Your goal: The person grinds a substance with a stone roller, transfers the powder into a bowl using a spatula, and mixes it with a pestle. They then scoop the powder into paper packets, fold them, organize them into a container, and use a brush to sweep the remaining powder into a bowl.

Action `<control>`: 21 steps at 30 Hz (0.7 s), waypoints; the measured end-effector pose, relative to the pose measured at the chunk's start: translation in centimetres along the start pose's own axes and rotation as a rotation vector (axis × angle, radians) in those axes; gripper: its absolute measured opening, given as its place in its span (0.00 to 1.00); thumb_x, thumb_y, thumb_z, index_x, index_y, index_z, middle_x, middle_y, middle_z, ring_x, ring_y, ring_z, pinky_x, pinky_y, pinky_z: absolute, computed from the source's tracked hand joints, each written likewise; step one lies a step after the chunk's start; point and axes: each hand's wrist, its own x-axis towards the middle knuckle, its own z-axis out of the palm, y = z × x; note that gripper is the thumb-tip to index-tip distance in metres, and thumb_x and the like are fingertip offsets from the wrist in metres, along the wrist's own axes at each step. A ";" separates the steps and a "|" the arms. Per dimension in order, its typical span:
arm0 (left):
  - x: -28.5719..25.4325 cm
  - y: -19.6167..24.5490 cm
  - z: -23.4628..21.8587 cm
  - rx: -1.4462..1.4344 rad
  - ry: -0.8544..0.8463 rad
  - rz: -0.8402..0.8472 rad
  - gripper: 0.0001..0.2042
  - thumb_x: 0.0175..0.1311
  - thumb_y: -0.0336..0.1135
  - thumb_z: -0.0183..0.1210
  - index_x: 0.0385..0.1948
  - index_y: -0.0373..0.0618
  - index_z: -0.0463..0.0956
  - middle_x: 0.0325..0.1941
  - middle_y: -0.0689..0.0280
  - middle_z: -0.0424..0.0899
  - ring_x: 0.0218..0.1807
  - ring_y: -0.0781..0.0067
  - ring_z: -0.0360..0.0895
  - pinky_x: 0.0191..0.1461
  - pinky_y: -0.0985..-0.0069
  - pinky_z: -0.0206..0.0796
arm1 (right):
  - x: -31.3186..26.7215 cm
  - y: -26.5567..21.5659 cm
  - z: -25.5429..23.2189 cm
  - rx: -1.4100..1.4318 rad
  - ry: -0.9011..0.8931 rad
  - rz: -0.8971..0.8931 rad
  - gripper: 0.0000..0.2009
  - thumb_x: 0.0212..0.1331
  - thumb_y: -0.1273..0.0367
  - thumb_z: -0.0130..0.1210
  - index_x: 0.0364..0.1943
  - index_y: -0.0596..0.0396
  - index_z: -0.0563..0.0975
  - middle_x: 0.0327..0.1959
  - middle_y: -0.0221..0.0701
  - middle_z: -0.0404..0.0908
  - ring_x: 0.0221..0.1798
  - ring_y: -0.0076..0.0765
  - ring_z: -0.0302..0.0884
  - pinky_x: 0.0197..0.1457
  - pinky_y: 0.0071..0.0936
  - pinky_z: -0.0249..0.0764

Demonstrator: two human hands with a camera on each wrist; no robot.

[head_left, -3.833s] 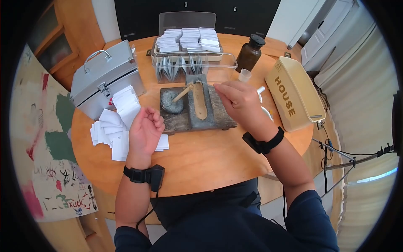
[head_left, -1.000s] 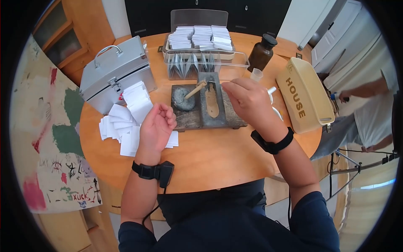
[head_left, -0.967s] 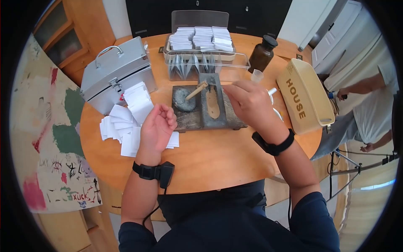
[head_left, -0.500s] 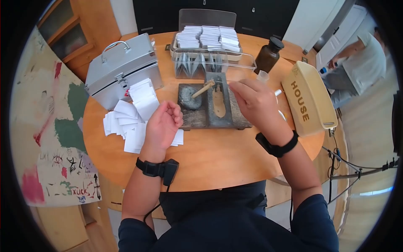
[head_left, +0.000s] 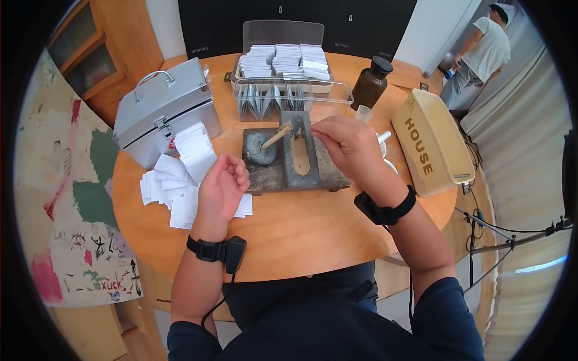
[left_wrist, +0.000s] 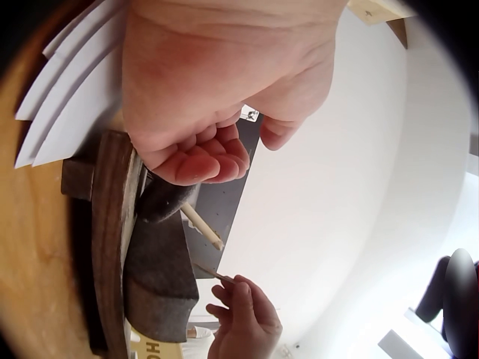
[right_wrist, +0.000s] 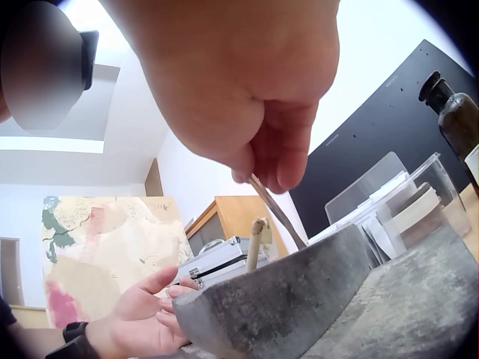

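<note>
My right hand (head_left: 352, 147) pinches a thin, narrow stick-like tool (right_wrist: 278, 209) between thumb and fingertips. Its tip points down past the rim of a grey stone trough (head_left: 286, 157), near the trough's far end. Tan powder (head_left: 300, 161) lies along the hollow. Beside the trough on the same dark wooden board (head_left: 265, 179) lies a round grinding wheel (head_left: 256, 155), its wooden handle (head_left: 276, 138) leaning toward the trough. My left hand (head_left: 221, 189) is held palm up with loosely curled fingers and nothing in them, left of the board and overlapping a pile of white papers (head_left: 198, 157).
A silver metal case (head_left: 162, 108) stands at the left. Behind the board are a clear bin of white packets (head_left: 277, 63) and a clear tray (head_left: 334, 108). A brown bottle (head_left: 370, 84), a small cup (head_left: 363, 114) and a cream HOUSE bin (head_left: 421, 144) stand on the right.
A person in a light shirt has moved from the right side to the doorway at the back. The head view has shifted. Both my hands keep nearly the same pose over the table.
</note>
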 end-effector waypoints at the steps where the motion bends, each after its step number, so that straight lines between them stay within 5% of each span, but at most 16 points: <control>1: -0.1 -0.1 0.0 0.012 0.008 -0.002 0.13 0.76 0.44 0.46 0.37 0.45 0.71 0.32 0.67 0.70 0.32 0.73 0.66 0.37 0.77 0.60 | -0.1 0.0 0.0 0.006 0.056 -0.008 0.03 0.54 0.76 0.61 0.32 0.57 0.82 0.28 0.36 0.82 0.30 0.45 0.80 0.33 0.36 0.76; 21: 0.0 0.0 -0.2 -0.003 -0.016 -0.003 0.13 0.76 0.43 0.45 0.38 0.45 0.71 0.33 0.66 0.71 0.33 0.73 0.66 0.39 0.76 0.61 | -1.0 0.4 -0.3 -0.005 0.033 0.012 0.03 0.53 0.76 0.63 0.32 0.57 0.82 0.28 0.36 0.82 0.31 0.43 0.80 0.32 0.34 0.75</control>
